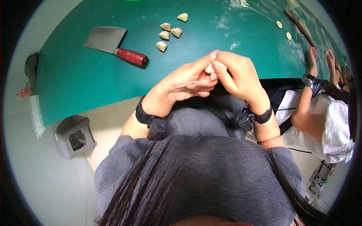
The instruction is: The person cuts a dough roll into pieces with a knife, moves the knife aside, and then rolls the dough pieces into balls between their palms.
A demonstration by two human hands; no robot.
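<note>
My left hand (190, 81) and my right hand (237, 73) meet at the near edge of the green table, fingertips pinched together around a small piece of white dough (210, 69). Both hands hold this piece, and fingers cover part of it. Beyond them, several pale, pointed dumpling-like pieces (176, 32) lie on the table. To their left rests a cleaver (106, 38) with a wide metal blade and a red handle, its handle end toward my left hand.
On the green table (86, 83), flour smears, two flat dough discs (279, 24) and a wooden rolling pin (299, 28) lie at the right. A co-worker's hands (312, 58) are beside the pin. A grey plastic object (73, 137) stands below the left edge.
</note>
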